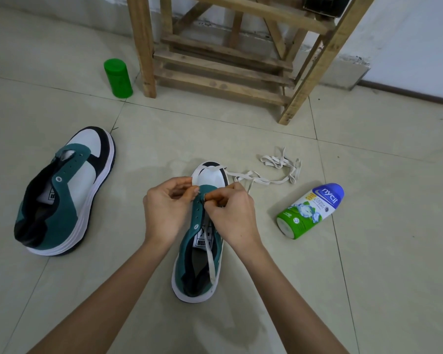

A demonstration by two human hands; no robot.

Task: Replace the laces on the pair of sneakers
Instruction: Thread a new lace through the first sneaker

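Centrally on the tiled floor (368,277): teal, white and black sneaker (186,251), upright on its sole, toe pointing far, heel near. Both hands at the far end of its eyelet rows, just behind the white toe. Left hand (168,208) on the left side, thumb and forefinger pinched together on the teal eyelet edge, remaining fingers curled. Right hand (230,215) on the right side, fingers curled tight, pinching the white lace (211,254) at the farthest eyelets; exact eyelet hidden under the fingers. One end of that lace running near from under the right hand, lying across the tongue and the open collar, tip close to the heel rim. Other part leaving past the toe to the right, ending in a loose tangle on the floor, far right of the sneaker.

Off to the left, well apart: second sneaker (62,198), same colours, toe far, eyelets showing as open holes. To the right, near the tangle: bottle (308,209) labelled nycil, green and white with a blue cap, lying on its side, cap far. Far left: green canister (118,79), upright, just beside a leg of the wooden stand (223,65). Stand close against the far wall.
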